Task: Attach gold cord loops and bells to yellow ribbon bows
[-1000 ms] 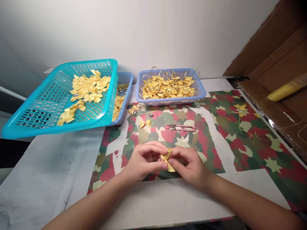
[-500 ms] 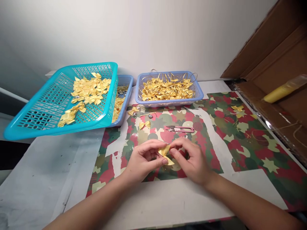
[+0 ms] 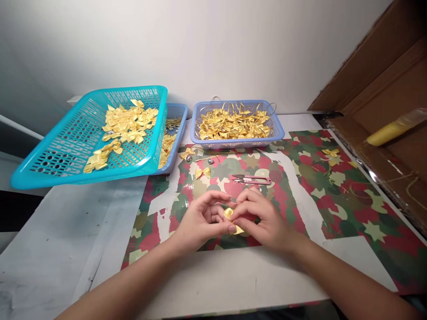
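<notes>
My left hand (image 3: 203, 220) and my right hand (image 3: 263, 218) meet over the patterned paper (image 3: 333, 195), both pinching one small yellow ribbon bow (image 3: 230, 215) between their fingertips. Most of the bow is hidden by the fingers. Pink thread snips (image 3: 251, 179) lie just beyond my right hand. A loose yellow bow (image 3: 202, 172) rests on the paper farther back on the left.
A tilted teal basket (image 3: 50, 155) with several yellow bows sits at the back left, partly over a blue basket (image 3: 176, 133). Another blue basket (image 3: 276, 126) holds bows with gold loops. Small bells (image 3: 210, 160) lie near it. A cardboard box (image 3: 383, 89) stands on the right.
My right hand's fingers have closed in over the bow, covering more of it. Both hands shifted slightly away from me.
</notes>
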A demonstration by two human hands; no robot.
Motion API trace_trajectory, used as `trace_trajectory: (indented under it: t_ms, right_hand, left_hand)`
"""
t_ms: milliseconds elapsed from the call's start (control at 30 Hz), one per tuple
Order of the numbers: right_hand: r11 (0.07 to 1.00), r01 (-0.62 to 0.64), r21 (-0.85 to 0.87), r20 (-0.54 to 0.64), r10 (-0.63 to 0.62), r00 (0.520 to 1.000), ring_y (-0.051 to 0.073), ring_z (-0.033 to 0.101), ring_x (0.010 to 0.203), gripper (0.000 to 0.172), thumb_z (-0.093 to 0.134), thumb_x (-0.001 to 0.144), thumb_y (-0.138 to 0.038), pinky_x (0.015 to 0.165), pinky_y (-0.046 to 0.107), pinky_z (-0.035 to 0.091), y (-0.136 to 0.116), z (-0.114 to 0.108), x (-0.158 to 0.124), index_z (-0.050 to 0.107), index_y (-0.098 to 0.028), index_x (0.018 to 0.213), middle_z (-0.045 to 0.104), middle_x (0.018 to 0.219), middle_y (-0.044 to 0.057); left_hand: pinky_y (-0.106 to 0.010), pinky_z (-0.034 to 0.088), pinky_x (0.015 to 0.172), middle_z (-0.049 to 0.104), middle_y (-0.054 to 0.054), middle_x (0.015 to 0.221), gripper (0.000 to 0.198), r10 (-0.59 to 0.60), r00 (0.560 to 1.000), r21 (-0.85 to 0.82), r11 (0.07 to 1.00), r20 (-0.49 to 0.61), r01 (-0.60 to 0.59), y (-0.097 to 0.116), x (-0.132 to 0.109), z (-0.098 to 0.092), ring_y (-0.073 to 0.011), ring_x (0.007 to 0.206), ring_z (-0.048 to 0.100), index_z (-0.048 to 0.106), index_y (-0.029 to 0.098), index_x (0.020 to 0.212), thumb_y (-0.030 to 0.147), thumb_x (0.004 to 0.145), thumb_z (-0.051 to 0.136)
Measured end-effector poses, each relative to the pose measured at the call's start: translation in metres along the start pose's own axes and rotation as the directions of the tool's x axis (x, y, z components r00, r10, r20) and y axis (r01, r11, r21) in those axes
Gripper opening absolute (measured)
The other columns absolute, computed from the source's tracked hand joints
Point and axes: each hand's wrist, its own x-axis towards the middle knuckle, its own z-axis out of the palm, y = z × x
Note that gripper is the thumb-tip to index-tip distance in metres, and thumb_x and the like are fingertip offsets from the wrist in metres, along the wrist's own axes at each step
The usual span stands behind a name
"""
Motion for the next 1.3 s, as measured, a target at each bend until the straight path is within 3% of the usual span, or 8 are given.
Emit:
trace_trajectory:
  t_ms: [267, 333, 433, 600, 800, 933, 1067, 1300]
  right_hand:
    - [0.999, 0.028, 0.026, -0.063, -0.027, 0.998, 0.015, 0.049, 0.077, 0.013, 0.053, 0.09, -0.013, 0.076, 0.033, 0.039, 0.003, 0.0, -0.003, 0.06, -0.022, 0.086, 0.051, 0.079, -0.001]
    - [0.998, 0.003, 0.068, -0.04, 0.0, 0.999, 0.015, 0.05, 0.08, 0.008, 0.059, 0.088, -0.016, 0.077, 0.032, 0.04, 0.003, 0.0, -0.003, 0.062, -0.022, 0.09, 0.052, 0.082, 0.0]
    - [0.985, -0.08, 0.152, -0.021, 0.084, 0.996, 0.015, 0.052, 0.083, 0.015, 0.069, 0.082, -0.02, 0.078, 0.032, 0.041, 0.004, 0.0, -0.002, 0.065, -0.023, 0.097, 0.053, 0.087, 0.001]
    - [0.92, -0.268, 0.287, 0.006, 0.279, 0.96, 0.013, 0.052, 0.078, 0.007, 0.068, 0.081, -0.02, 0.07, 0.027, 0.042, 0.006, 0.003, 0.0, 0.071, -0.024, 0.086, 0.049, 0.085, 0.0]
    - [0.93, -0.252, 0.269, 0.027, 0.254, 0.967, 0.013, 0.05, 0.079, 0.01, 0.062, 0.087, -0.018, 0.073, 0.029, 0.04, 0.001, 0.008, -0.002, 0.067, -0.023, 0.08, 0.051, 0.081, 0.0]
    - [0.929, -0.155, 0.336, -0.089, 0.196, 0.977, 0.013, 0.048, 0.079, 0.011, 0.057, 0.091, -0.021, 0.073, 0.028, 0.039, -0.002, -0.003, -0.002, 0.062, -0.024, 0.082, 0.049, 0.084, -0.001]
    - [0.918, -0.062, 0.391, -0.263, 0.176, 0.949, 0.013, 0.047, 0.079, 0.013, 0.055, 0.094, -0.025, 0.072, 0.027, 0.039, 0.0, -0.02, 0.001, 0.061, -0.025, 0.082, 0.046, 0.084, -0.001]
    - [0.928, -0.101, 0.358, -0.207, 0.184, 0.961, 0.013, 0.048, 0.078, 0.014, 0.057, 0.093, -0.028, 0.075, 0.028, 0.041, 0.0, -0.022, 0.001, 0.061, -0.025, 0.081, 0.047, 0.083, 0.0]
  left_hand:
    - [-0.015, 0.054, 0.058, 0.065, -0.001, 0.087, 0.036, -0.017, 0.998, -0.003, 1.0, 0.067, 0.017, 0.002, 0.003, -0.002, -0.0052, 0.062, 0.063, 0.059, 0.015, 0.093, 0.011, 0.066, 0.083]
    - [-0.015, 0.053, 0.058, 0.064, 0.0, 0.082, 0.033, -0.008, 0.997, -0.008, 1.0, 0.079, 0.009, 0.001, 0.003, -0.002, -0.0056, 0.063, 0.063, 0.059, 0.015, 0.091, 0.012, 0.068, 0.082]
    - [-0.015, 0.054, 0.06, 0.062, 0.001, 0.08, 0.033, 0.004, 0.997, -0.041, 0.999, 0.079, -0.001, 0.0, 0.003, -0.002, -0.0057, 0.064, 0.062, 0.058, 0.015, 0.092, 0.012, 0.069, 0.082]
    - [-0.019, 0.056, 0.063, 0.063, 0.0, 0.093, 0.035, 0.03, 0.998, -0.083, 0.996, 0.06, -0.025, -0.003, 0.004, -0.005, -0.0058, 0.067, 0.064, 0.058, 0.018, 0.094, 0.011, 0.069, 0.081]
    - [-0.018, 0.054, 0.063, 0.062, 0.001, 0.095, 0.034, 0.012, 0.997, -0.049, 0.999, 0.079, -0.008, -0.004, 0.004, -0.002, -0.0058, 0.069, 0.063, 0.058, 0.019, 0.096, 0.011, 0.071, 0.08]
    - [-0.017, 0.051, 0.06, 0.063, 0.0, 0.094, 0.026, 0.029, 0.996, 0.065, 0.997, 0.085, -0.035, -0.003, 0.004, 0.001, -0.0048, 0.066, 0.059, 0.059, 0.017, 0.091, 0.014, 0.073, 0.078]
    - [-0.021, 0.051, 0.062, 0.064, -0.004, 0.1, 0.017, 0.072, 0.993, 0.263, 0.96, 0.092, -0.094, 0.0, 0.004, 0.002, -0.0079, 0.07, 0.059, 0.059, 0.016, 0.084, 0.018, 0.076, 0.075]
    - [-0.021, 0.047, 0.058, 0.065, -0.006, 0.097, 0.006, 0.161, 0.978, 0.55, 0.809, 0.132, -0.208, 0.006, 0.008, -0.003, -0.0098, 0.068, 0.058, 0.062, 0.016, 0.08, 0.019, 0.082, 0.066]
